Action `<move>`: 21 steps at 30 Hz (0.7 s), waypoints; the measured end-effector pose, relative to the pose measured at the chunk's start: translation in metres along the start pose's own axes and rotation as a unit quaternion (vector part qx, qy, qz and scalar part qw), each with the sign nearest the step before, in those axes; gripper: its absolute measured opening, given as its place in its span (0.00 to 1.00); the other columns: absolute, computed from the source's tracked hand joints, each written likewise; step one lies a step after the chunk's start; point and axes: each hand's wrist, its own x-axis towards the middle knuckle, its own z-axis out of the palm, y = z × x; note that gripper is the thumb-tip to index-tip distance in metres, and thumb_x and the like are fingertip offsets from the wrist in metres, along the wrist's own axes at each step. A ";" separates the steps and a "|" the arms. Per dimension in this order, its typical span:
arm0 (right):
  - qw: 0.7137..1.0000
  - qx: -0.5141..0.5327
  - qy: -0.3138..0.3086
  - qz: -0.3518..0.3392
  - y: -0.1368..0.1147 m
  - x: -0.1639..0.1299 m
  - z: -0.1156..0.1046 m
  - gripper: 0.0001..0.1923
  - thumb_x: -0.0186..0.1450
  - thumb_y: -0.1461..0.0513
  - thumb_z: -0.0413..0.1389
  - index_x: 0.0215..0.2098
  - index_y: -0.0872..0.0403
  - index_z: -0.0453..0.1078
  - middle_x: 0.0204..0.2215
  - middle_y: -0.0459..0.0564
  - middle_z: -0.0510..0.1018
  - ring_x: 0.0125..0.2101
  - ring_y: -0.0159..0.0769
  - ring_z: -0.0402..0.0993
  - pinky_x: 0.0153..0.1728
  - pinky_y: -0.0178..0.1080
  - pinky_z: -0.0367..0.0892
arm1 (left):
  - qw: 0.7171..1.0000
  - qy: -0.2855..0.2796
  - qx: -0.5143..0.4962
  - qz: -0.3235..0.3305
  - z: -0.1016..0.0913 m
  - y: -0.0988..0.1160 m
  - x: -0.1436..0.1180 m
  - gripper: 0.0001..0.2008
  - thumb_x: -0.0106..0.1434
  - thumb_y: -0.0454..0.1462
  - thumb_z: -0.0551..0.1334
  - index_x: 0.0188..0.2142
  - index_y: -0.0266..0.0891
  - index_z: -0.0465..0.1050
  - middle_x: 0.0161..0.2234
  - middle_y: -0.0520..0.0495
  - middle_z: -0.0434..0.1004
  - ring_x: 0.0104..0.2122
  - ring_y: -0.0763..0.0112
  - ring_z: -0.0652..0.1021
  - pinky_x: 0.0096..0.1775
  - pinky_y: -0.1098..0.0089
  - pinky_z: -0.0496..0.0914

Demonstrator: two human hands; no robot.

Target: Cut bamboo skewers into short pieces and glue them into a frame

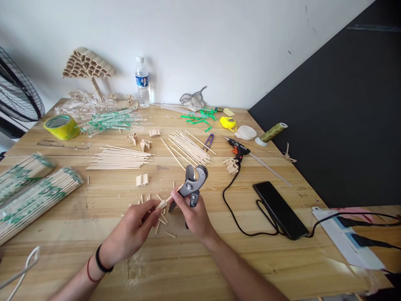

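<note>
Two hands meet: left hand [134,228] pinches a stick [166,202] into the cutter [192,182], right hand [194,215] closed on its handles.

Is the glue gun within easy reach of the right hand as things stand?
Probably not yet: the right hand grips the cutter. The table toward the glue gun looks free.

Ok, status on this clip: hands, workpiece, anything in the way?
Right hand closed on grey cutter. Left hand pinching short stick bundle at cutter's jaws. Cut offcuts scattered underneath on table; glue gun cord close right, not touching.
</note>
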 end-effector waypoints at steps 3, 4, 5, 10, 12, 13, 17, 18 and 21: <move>1.000 0.008 -0.010 -0.002 -0.002 0.000 0.000 0.17 0.71 0.49 0.58 0.33 0.52 0.73 0.30 0.48 0.79 0.34 0.40 0.75 0.41 0.40 0.69 | 1.000 0.009 -0.016 -0.012 -0.003 0.002 -0.001 0.20 0.76 0.49 0.53 0.32 0.39 0.67 0.25 0.54 0.64 0.25 0.73 0.63 0.27 0.73 0.60; 1.000 0.004 -0.009 -0.005 -0.003 -0.001 0.000 0.16 0.71 0.50 0.58 0.33 0.53 0.74 0.30 0.48 0.79 0.35 0.40 0.75 0.41 0.40 0.69 | 0.999 0.012 -0.023 -0.020 -0.004 0.002 -0.002 0.20 0.76 0.50 0.52 0.32 0.39 0.67 0.25 0.55 0.63 0.24 0.73 0.62 0.27 0.73 0.59; 1.000 -0.003 -0.006 -0.010 -0.004 -0.001 0.000 0.16 0.71 0.50 0.58 0.34 0.53 0.74 0.30 0.48 0.79 0.35 0.40 0.75 0.41 0.40 0.68 | 0.999 0.014 -0.033 -0.029 -0.005 0.002 -0.002 0.21 0.75 0.51 0.52 0.32 0.39 0.67 0.24 0.55 0.62 0.24 0.74 0.62 0.26 0.73 0.58; 0.995 -0.075 0.000 -0.063 -0.008 -0.004 -0.002 0.11 0.71 0.54 0.57 0.38 0.52 0.76 0.31 0.49 0.79 0.34 0.41 0.75 0.40 0.41 0.68 | 0.995 0.005 -0.095 -0.034 -0.007 0.001 -0.007 0.21 0.75 0.52 0.54 0.34 0.38 0.69 0.26 0.55 0.61 0.24 0.75 0.61 0.25 0.74 0.57; 0.988 -0.119 -0.011 -0.097 -0.009 -0.004 -0.004 0.08 0.71 0.57 0.57 0.39 0.51 0.75 0.31 0.49 0.79 0.34 0.40 0.74 0.39 0.41 0.69 | 0.993 -0.002 -0.112 -0.026 -0.007 0.000 -0.009 0.21 0.75 0.52 0.54 0.37 0.37 0.71 0.26 0.54 0.62 0.24 0.75 0.60 0.25 0.74 0.57; 0.983 -0.139 -0.017 -0.116 -0.009 -0.005 -0.004 0.06 0.71 0.58 0.57 0.39 0.51 0.75 0.32 0.49 0.79 0.34 0.41 0.75 0.39 0.41 0.69 | 0.993 -0.004 -0.119 -0.022 -0.007 -0.001 -0.010 0.21 0.75 0.52 0.54 0.38 0.37 0.72 0.26 0.54 0.61 0.24 0.75 0.60 0.24 0.74 0.56; 0.965 -0.189 -0.035 -0.181 -0.008 -0.004 -0.006 0.07 0.66 0.65 0.57 0.42 0.49 0.72 0.37 0.50 0.79 0.38 0.42 0.76 0.42 0.42 0.70 | 0.988 -0.002 -0.151 -0.022 -0.006 -0.005 -0.011 0.19 0.75 0.50 0.56 0.40 0.36 0.72 0.26 0.54 0.60 0.23 0.77 0.59 0.23 0.75 0.54; 0.962 -0.193 -0.038 -0.191 -0.007 -0.004 -0.006 0.09 0.65 0.66 0.57 0.43 0.49 0.72 0.38 0.50 0.80 0.40 0.43 0.76 0.42 0.42 0.70 | 0.987 0.000 -0.160 -0.022 -0.006 -0.007 -0.011 0.19 0.75 0.50 0.56 0.40 0.36 0.72 0.26 0.54 0.60 0.23 0.77 0.59 0.23 0.75 0.54; 0.957 -0.197 -0.048 -0.207 -0.006 -0.003 -0.006 0.15 0.63 0.69 0.57 0.46 0.48 0.71 0.40 0.50 0.80 0.42 0.44 0.77 0.43 0.42 0.71 | 0.983 0.006 -0.185 -0.020 -0.006 -0.010 -0.011 0.17 0.75 0.49 0.57 0.40 0.36 0.72 0.26 0.54 0.60 0.24 0.78 0.59 0.24 0.76 0.55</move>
